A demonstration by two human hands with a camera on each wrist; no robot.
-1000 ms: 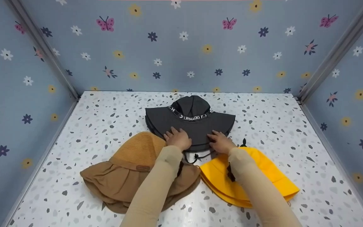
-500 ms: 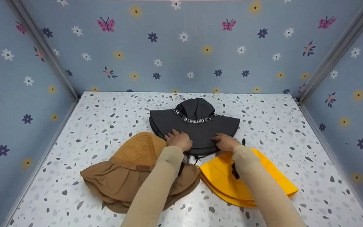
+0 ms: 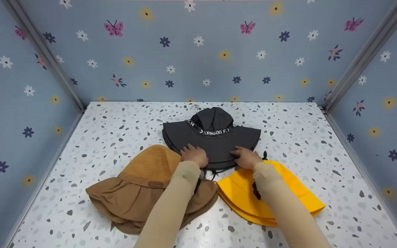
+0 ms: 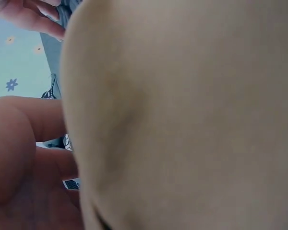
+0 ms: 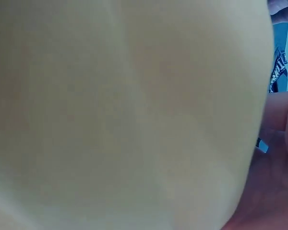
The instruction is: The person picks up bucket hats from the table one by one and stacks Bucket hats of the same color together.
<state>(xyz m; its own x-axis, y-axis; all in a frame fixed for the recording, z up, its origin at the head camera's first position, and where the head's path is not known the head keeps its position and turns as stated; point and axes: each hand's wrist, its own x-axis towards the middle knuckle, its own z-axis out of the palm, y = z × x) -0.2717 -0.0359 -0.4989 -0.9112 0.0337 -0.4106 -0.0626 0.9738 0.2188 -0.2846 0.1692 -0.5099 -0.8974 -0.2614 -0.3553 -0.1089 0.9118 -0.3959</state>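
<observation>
A dark grey wide-brimmed hat lies in the middle of the table in the head view, its brim towards me and lettered band across it. My left hand rests with spread fingers on the near left part of the brim. On the near right part lie the fingers of my right hand; what its thumb does is hidden. In the left wrist view a sleeve covers most of the picture, with part of the left hand at the side. The right wrist view is likewise mostly sleeve.
A brown hat with a woven crown lies under my left forearm. Beneath the right forearm is a yellow hat. The speckled table is bounded by flower-patterned panels at the back and sides.
The grey hat has shifted slightly right and towards me, and my right hand has moved right along with it. My left hand has stayed nearly in place. The other hats lie as before.
</observation>
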